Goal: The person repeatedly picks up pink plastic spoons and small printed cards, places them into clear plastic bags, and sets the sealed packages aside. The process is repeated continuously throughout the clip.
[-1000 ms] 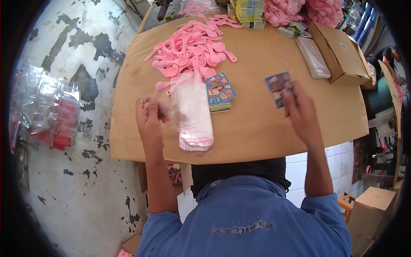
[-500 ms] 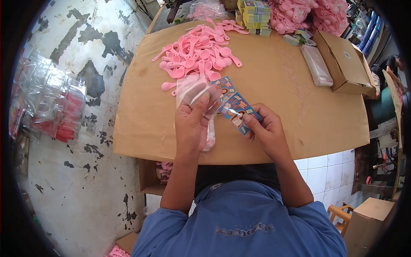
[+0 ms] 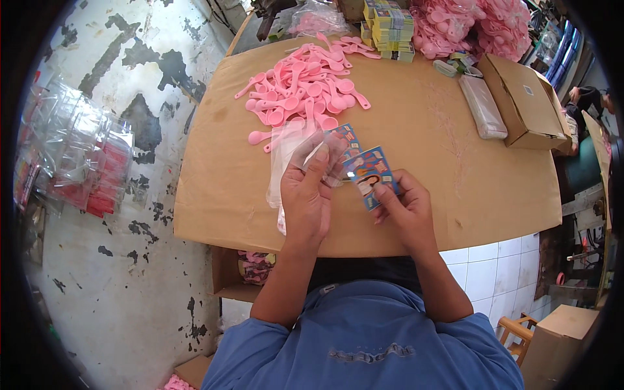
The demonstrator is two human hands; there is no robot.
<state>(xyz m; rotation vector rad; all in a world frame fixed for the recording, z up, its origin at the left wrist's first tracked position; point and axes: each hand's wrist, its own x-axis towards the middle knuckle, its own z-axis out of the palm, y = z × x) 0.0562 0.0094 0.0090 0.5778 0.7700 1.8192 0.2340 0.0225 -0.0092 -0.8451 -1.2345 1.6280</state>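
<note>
Works with both hands close together above a brown-covered table (image 3: 500, 188), dressed in a blue shirt (image 3: 364, 338). Pinches a clear plastic bag (image 3: 333, 165) between the thumb and fingers of the left hand (image 3: 310, 195), with fingers visible through the thin film. Grips a blue printed card (image 3: 370, 172) in the right hand (image 3: 408, 209), thumb pressed on top and fingers curled behind, leaving most of the picture side uncovered. Tilts the card with one edge right by the bag, too near to tell whether touching. Has a stack of matching cards (image 3: 346, 134) just beyond, partly hidden, and a pile of flat clear bags (image 3: 279, 172) under and beside the left hand. Faces a loose heap of pink measuring spoons (image 3: 305, 84) spread past the pile, some touching the top bags. Includes, at the far side, banded yellow bundles (image 3: 392, 29) stacked next to plastic sacks of pink spoons (image 3: 448, 29). Shows, to the right, a pale wrapped packet (image 3: 483, 107) lying alongside a cardboard box (image 3: 525, 104).
</note>
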